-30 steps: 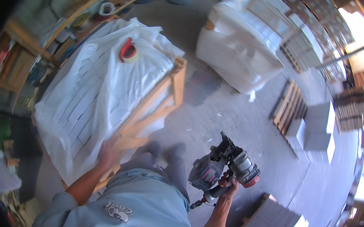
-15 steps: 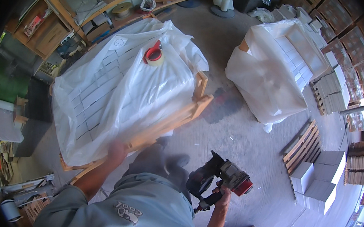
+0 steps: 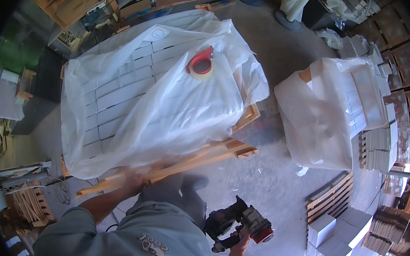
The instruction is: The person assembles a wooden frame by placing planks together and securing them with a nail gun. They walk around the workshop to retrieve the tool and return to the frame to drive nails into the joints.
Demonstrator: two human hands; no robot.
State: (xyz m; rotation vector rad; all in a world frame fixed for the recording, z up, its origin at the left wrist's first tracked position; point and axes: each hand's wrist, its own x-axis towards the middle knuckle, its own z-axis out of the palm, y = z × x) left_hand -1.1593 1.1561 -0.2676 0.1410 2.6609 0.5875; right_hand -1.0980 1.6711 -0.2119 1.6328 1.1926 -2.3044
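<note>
The fingers of the right hand (image 3: 239,238) wrap round the nail gun (image 3: 253,222), presumably for control. The left hand (image 3: 133,182) touches the wooden frame (image 3: 207,156), perhaps steadying it; its finger grip is unclear

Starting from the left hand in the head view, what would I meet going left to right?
Left hand, red tape dispenser, power tool held in the right hand, slatted wooden pallet, stack of brown cardboard.

A wooden frame (image 3: 199,161) slants; a dark nailer (image 3: 251,219) is handheld.
</note>
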